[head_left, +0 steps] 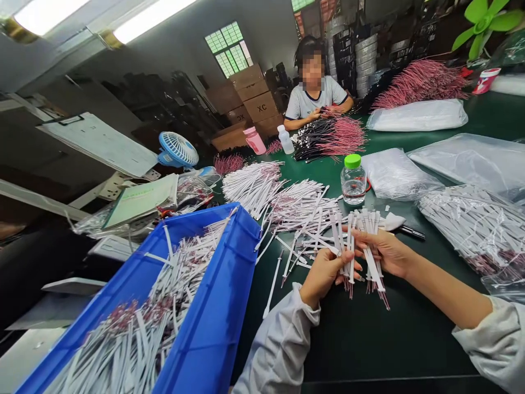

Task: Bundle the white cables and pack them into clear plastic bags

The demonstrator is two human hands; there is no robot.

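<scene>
My left hand (328,272) pinches a few white sleeved wires (337,232) with thin reddish ends pointing down. Close beside it, my right hand (385,251) is closed on a larger bunch of the same white sleeved wires (372,268), fanned out between thumb and fingers. The two hands nearly meet over the dark green table (353,345). Behind them lies a loose pile of white wires (303,205), with single ones strewn toward the blue bin. Some fingertips are hidden behind the wires.
A blue bin (213,306) full of white wires stands at left. Past my hands is a green-lidded jar (353,183); a black pen (412,232) lies nearby. Bagged wires (476,230) rest at right. Across the table a person (318,98) handles black and red wires (332,137).
</scene>
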